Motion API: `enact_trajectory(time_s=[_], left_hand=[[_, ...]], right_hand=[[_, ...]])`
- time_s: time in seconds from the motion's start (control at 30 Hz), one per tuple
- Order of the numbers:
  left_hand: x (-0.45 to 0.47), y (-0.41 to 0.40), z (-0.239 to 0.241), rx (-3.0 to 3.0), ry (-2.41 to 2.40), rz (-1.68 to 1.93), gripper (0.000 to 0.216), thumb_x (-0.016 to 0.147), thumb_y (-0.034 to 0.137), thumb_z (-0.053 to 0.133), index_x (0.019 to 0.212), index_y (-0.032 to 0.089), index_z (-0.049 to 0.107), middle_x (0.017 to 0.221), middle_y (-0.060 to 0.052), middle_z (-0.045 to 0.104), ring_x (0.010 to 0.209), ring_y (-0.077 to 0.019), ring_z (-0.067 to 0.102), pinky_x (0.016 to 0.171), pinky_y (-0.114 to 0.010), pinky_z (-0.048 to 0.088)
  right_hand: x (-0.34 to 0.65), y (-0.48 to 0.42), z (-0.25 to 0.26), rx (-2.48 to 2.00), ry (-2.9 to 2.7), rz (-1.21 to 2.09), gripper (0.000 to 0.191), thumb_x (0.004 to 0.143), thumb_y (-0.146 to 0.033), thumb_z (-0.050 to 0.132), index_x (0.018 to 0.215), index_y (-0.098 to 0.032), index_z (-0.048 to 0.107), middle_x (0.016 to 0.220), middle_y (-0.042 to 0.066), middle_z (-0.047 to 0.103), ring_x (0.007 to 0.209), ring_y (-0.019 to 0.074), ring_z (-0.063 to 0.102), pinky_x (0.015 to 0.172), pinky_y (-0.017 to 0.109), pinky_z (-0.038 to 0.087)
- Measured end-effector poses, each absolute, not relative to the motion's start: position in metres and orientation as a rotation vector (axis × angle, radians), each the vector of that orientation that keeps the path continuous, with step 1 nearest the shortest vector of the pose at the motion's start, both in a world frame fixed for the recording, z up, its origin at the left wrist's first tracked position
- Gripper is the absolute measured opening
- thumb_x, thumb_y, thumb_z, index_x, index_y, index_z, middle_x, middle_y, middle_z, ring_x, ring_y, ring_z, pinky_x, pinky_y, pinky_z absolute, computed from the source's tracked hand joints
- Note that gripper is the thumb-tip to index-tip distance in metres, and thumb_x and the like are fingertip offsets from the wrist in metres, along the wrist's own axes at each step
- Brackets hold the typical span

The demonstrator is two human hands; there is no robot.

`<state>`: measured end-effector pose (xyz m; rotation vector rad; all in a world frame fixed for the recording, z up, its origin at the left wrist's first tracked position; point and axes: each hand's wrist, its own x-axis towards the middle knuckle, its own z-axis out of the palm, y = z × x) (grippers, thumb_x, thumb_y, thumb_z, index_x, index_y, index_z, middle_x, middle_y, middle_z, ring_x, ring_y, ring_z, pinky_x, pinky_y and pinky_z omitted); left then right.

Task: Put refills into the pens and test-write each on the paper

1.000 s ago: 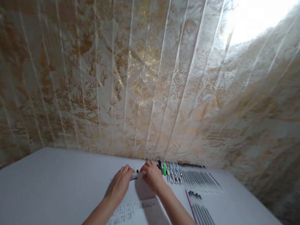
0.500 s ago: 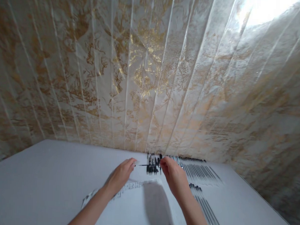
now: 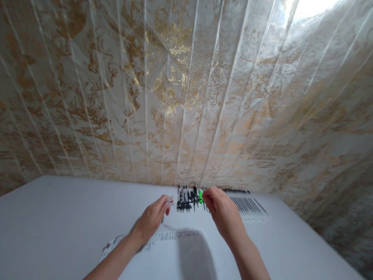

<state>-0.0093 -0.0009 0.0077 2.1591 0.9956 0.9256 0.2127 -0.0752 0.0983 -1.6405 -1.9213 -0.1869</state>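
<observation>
Picture a clock centred between two bare hands above a white table (image 3: 64, 225), 12 pointing toward the patterned wall covering (image 3: 166, 94). Just left of 3 o'clock, a thin dark rod (image 3: 193, 201) hangs in the air, pointing toward 9. It looks light and slender, probably smooth, stiff enough to stay straight but liable to bend or roll if squeezed hard; a fingertip pinch near one end should suit it. The right hand (image 3: 222, 210), at 3, pinches its right end, thumb and fingers together. Near 9, the left hand (image 3: 153, 218) has its fingertips closed on a small pale piece (image 3: 169, 200), seemingly light, thin plastic, best held gently by its edge; its exact shape is too blurred to tell.

Both hands are raised, wrists roughly straight, the left forearm coming from between 7 and 8, the right from between 4 and 5. Dark pens (image 3: 195, 193) and a green marker (image 3: 200, 196) lie around 12 to 1; written paper (image 3: 151, 265) lies at 6.
</observation>
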Motion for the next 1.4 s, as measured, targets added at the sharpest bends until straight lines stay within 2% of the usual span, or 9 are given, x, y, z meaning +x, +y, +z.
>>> enact_trajectory(time_s=[0.57,0.73,0.8,0.87,0.93,1.07,1.2,1.3,1.4], left_hand=[[-0.009,-0.004,0.01,2.096,0.923,0.999,0.03,0.098,0.039,0.029,0.083,0.023,0.049,0.071,0.003,0.058,0.074,-0.0161,0.059,0.077,-0.026,0.043],[-0.004,-0.01,0.012,2.074,0.881,0.996,0.028,0.098,0.038,0.031,0.095,0.022,0.053,0.07,0.003,0.058,0.066,-0.0149,0.057,0.071,-0.025,0.043],[-0.002,-0.009,0.012,2.021,0.834,1.039,0.027,0.097,0.039,0.034,0.097,0.021,0.055,0.069,0.003,0.058,0.066,-0.0153,0.058,0.07,-0.026,0.043],[-0.003,-0.005,0.011,1.915,0.84,1.18,0.028,0.096,0.041,0.037,0.096,0.02,0.056,0.067,0.002,0.057,0.068,-0.0164,0.059,0.073,-0.027,0.044],[-0.008,0.002,0.01,1.789,0.911,1.363,0.031,0.095,0.044,0.036,0.097,0.019,0.054,0.066,0.002,0.056,0.068,-0.0172,0.058,0.075,-0.029,0.045],[-0.022,0.014,0.007,1.664,1.047,1.578,0.035,0.095,0.049,0.032,0.101,0.019,0.049,0.067,0.002,0.054,0.07,-0.0178,0.056,0.079,-0.032,0.044],[-0.026,0.015,0.006,1.66,1.088,1.632,0.037,0.092,0.053,0.038,0.097,0.02,0.052,0.065,0.002,0.056,0.07,-0.0185,0.057,0.08,-0.033,0.045],[-0.027,0.017,0.009,1.649,1.093,1.665,0.037,0.091,0.053,0.04,0.094,0.02,0.054,0.064,0.002,0.056,0.067,-0.0184,0.057,0.076,-0.032,0.046],[-0.034,0.025,0.015,1.578,1.115,1.76,0.034,0.093,0.05,0.037,0.095,0.02,0.052,0.065,0.002,0.055,0.067,-0.0174,0.056,0.073,-0.03,0.046]], right_hand=[[0.208,-0.073,0.094,-1.612,-1.913,-0.179,0.012,0.089,-0.015,0.049,0.082,-0.021,0.057,0.079,0.003,0.064,0.074,0.0175,0.058,0.061,0.023,0.039],[0.181,-0.066,0.079,-1.571,-1.938,-0.02,0.014,0.087,-0.012,0.054,0.081,-0.02,0.063,0.08,0.003,0.066,0.074,0.0168,0.059,0.063,0.023,0.041],[0.172,-0.061,0.069,-1.499,-1.911,0.147,0.013,0.086,-0.012,0.057,0.093,-0.019,0.065,0.084,0.003,0.067,0.074,0.0157,0.06,0.066,0.023,0.044],[0.164,-0.055,0.059,-1.502,-1.887,0.246,0.031,0.086,-0.015,0.06,0.117,-0.018,0.058,0.098,0.004,0.068,0.079,0.015,0.061,0.071,0.023,0.047],[0.156,-0.046,0.051,-1.601,-1.905,0.227,0.043,0.084,-0.015,0.063,0.126,-0.016,0.053,0.104,0.006,0.067,0.086,0.0173,0.061,0.078,0.026,0.047],[0.137,-0.023,0.037,-1.726,-2.033,0.139,0.024,0.078,-0.006,0.064,0.1,-0.016,0.07,0.095,0.009,0.07,0.096,0.0258,0.058,0.085,0.035,0.044],[0.125,0.0,0.026,-1.805,-2.071,0.081,0.025,0.081,-0.003,0.056,0.1,-0.009,0.071,0.101,0.019,0.068,0.102,0.0319,0.055,0.087,0.042,0.041],[0.122,0.003,0.023,-1.782,-2.118,0.091,0.024,0.082,-0.004,0.055,0.097,-0.011,0.072,0.097,0.016,0.069,0.102,0.0307,0.055,0.088,0.04,0.041],[0.109,-0.01,0.024,-1.683,-2.197,0.143,0.026,0.083,-0.006,0.058,0.102,-0.018,0.07,0.099,0.008,0.069,0.1,0.024,0.056,0.087,0.031,0.042]])
